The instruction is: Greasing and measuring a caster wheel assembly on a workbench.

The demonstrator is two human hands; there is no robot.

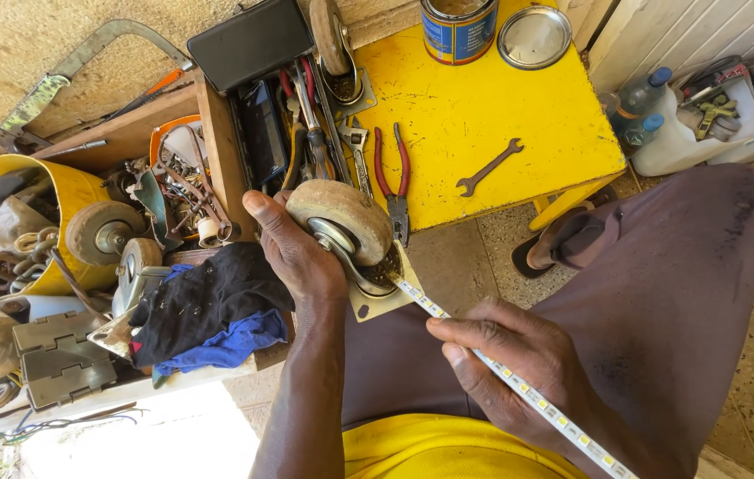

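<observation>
My left hand [293,253] grips a worn caster wheel [341,217] with a metal fork and a flat mounting plate [377,297], held above my lap. My right hand [506,364] holds a thin white strip with small yellow squares [528,395]; its tip touches the caster's plate near the fork. The strip runs down to the lower right, past my wrist. My legs in dark trousers lie beneath both hands.
A yellow table [483,115] carries red-handled pliers [390,173], a small wrench [488,167], a tin can [459,28] and its lid [534,37]. A wooden toolbox [217,151] of tools sits left, with more caster wheels [102,232], a dark cloth [208,302] and a yellow bucket [66,191].
</observation>
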